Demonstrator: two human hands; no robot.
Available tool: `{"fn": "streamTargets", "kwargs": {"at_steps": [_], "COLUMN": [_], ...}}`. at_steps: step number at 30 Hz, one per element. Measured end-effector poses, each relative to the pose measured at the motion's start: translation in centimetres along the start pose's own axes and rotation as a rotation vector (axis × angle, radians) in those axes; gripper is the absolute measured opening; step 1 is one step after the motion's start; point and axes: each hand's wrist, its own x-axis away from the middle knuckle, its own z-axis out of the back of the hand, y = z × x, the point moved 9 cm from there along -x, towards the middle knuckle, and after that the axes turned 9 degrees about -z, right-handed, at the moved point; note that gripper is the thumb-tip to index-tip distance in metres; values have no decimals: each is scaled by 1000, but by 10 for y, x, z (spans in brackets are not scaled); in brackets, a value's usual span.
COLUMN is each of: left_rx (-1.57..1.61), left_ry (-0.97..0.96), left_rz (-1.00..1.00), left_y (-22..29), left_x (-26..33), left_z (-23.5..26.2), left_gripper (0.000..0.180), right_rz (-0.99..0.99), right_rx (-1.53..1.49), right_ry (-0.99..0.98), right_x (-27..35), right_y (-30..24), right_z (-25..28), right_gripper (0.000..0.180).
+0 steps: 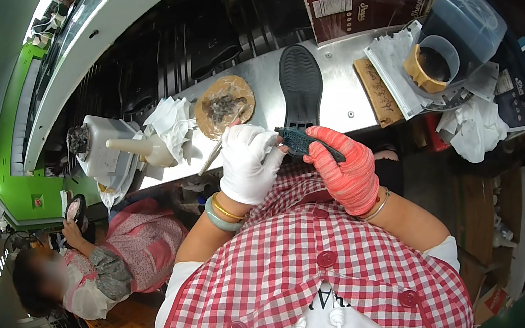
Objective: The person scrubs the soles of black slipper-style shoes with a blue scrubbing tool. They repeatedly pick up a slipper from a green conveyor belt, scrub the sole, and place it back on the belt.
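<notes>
- Checked red-and-white apron (361, 274) filled the lower view, nearest the camera.
- Left hand (247, 165), white glove with bare fingertips: fingers pinched on the left end of a dark textured piece (299, 142).
- Right hand (346, 171), coral knit glove: clamped on the same piece's right part, thumb and fingers closed around it.
- Piece sat between both hands, at the table's near edge; whether it joined the black sole behind it, couldn't tell.
- Black sole (300, 81) lay lengthwise on the metal table (340, 74), just beyond the piece.
- Thin tool (211, 158) stood slanted beside the left hand; couldn't tell if gripped.
- Tan disc (210, 96), dark-smeared, was left of the sole; crumpled white cloth (170, 122) and spouted bottle (159, 150) further left.
- Cardboard piece (377, 94) lay right of the sole, tape-ringed cup (426, 70) beyond it.
</notes>
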Motion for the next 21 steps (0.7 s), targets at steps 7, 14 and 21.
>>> {"fn": "streamTargets", "kwargs": {"at_steps": [7,14,21], "left_rx": [125,100,177], "left_ry": [-43,19,54], "left_rz": [56,90,149], "left_y": [-11,-7,-4], "left_x": [4,5,12], "left_z": [-3,3,3], "left_gripper": [19,17,18], "right_rz": [152,407,573], "right_rx": [99,330,508], "right_ry": [-58,15,73], "right_x": [4,14,19], "right_y": [-11,-36,-40], "right_z": [-4,-12,-12], "right_gripper": [25,24,24]}}
